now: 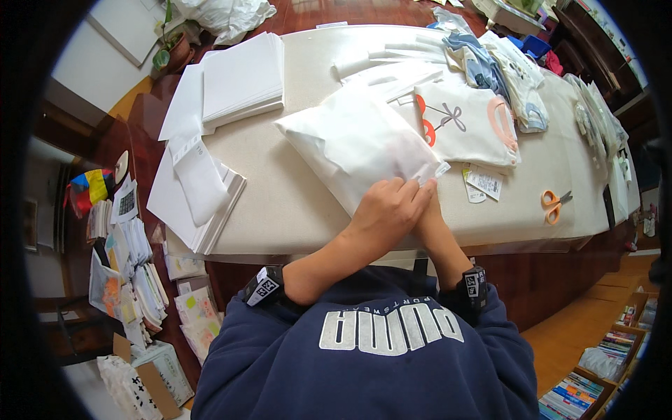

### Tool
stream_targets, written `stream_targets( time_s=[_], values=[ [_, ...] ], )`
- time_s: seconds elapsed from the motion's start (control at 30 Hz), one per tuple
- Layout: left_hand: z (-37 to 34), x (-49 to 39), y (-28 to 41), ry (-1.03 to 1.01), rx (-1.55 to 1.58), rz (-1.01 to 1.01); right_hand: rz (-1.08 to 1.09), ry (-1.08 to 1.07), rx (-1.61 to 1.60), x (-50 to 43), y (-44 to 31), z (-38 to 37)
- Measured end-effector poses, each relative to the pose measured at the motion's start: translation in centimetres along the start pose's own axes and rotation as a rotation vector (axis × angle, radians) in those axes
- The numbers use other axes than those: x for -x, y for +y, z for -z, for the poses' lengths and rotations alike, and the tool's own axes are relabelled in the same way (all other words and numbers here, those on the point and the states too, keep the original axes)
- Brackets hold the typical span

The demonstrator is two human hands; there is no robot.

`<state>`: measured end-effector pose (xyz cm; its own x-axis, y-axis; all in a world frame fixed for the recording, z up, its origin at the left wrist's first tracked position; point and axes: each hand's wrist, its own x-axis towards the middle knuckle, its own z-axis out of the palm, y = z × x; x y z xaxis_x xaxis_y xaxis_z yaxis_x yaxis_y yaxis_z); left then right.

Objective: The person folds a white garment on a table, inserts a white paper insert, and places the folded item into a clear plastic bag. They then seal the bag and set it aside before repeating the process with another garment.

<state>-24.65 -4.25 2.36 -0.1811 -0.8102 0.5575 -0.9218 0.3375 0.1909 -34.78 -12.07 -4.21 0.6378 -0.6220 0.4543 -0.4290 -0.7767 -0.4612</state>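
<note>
A frosted white plastic zip bag (352, 136) lies slanted before me, with something faintly pinkish showing through near its lower right edge. My left hand (391, 207) grips that near edge with bent fingers. Close against it, my right hand (429, 207) pinches the same edge beside a small pale slider (442, 169); its fingers are partly hidden behind the left. Just beyond the bag's right side rests a folded white child's top (462, 123) with a pink neckline, a grey bow and red shapes. Hang tags (483, 181) bearing print lie below the top.
Orange-handled scissors (554, 206) lie at the right. White sheet stacks (244, 76) and a packet (202, 181) sit on the left. Flat empty-looking bags (394, 76) and more folded clothes (485, 65) are at the back. Bagged items (598, 118) line the far right of the table (273, 220).
</note>
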Motion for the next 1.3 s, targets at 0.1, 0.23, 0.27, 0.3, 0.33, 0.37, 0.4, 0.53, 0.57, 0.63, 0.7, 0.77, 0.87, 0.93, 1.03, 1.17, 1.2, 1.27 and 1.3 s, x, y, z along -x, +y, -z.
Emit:
stream_targets(
  time_s=[0.1, 0.23, 0.27, 0.3, 0.33, 0.37, 0.4, 0.53, 0.57, 0.63, 0.7, 0.77, 0.87, 0.93, 1.03, 1.17, 1.2, 1.27, 1.3],
  values=[
    [0.2, 0.2, -0.2, 0.002, 0.03, -0.003, 0.047, 0.009, -0.13, -0.5, -0.5, 0.5],
    [0.3, 0.4, -0.5, -0.016, 0.033, -0.008, 0.066, -0.288, 0.122, -0.4, -0.9, 0.8],
    [0.4, 0.5, -0.5, -0.011, 0.024, 0.003, 0.045, -0.329, 0.138, -0.3, -1.1, 0.8],
    [0.4, 0.5, -0.6, -0.016, 0.019, -0.001, 0.011, -0.36, 0.178, -0.1, -1.1, 0.8],
    [0.5, 0.6, -0.5, -0.012, 0.013, 0.002, 0.058, -0.218, 0.191, 0.1, -1.6, 0.5],
    [0.5, 0.6, -0.5, -0.008, 0.006, 0.008, 0.093, -0.065, 0.223, 0.3, -2.1, 0.2],
    [0.6, 0.7, -0.5, 0.004, -0.009, 0.009, 0.124, 0.081, 0.248, 0.4, -2.5, 0.2],
    [1.4, 0.9, -0.4, 0.024, -0.024, 0.009, 0.108, -0.372, -0.005, -0.4, -2.0, 1.6],
    [1.6, 0.9, -0.5, 0.036, -0.02, -0.001, 0.108, -0.475, -0.068, -1.1, -1.3, 2.4],
    [2.1, 1.0, -0.6, 0.048, 0.01, -0.007, 0.129, -0.646, -0.166, -2.6, -0.2, 3.2],
    [2.4, 1.1, -0.6, 0.048, 0.035, 0.008, 0.165, -0.668, -0.162, -4.3, 0.1, 2.6],
    [2.3, 1.2, -0.6, 0.03, 0.049, 0.051, 0.231, -0.557, -0.103, -5.8, -0.5, 0.7],
    [1.6, 1.4, -0.5, 0.071, 0.091, 0.021, 0.372, -0.26, 0.107, -6.5, -2.4, -2.7],
    [1.0, 1.6, -0.7, 0.068, 0.094, 0.061, 0.411, -0.126, 0.237, -6.2, -3.3, -4.5],
    [0.2, 2.0, -0.7, 0.038, 0.071, 0.061, 0.428, -0.017, 0.374, -5.6, -3.6, -5.7],
    [-0.4, 2.4, -0.3, 0.045, 0.031, 0.065, 0.429, 0.042, 0.421, -4.3, -3.4, -5.4],
    [-0.4, 2.5, -0.2, 0.05, 0.011, 0.078, 0.431, 0.045, 0.42, -3.9, -3.4, -5.1],
    [-0.6, 2.7, 0.0, 0.048, -0.01, 0.091, 0.393, -0.023, 0.367, -2.9, -3.4, -4.2],
    [-0.6, 2.8, 0.1, 0.054, -0.023, 0.098, 0.363, -0.093, 0.321, -2.1, -3.5, -3.7]
  ],
)
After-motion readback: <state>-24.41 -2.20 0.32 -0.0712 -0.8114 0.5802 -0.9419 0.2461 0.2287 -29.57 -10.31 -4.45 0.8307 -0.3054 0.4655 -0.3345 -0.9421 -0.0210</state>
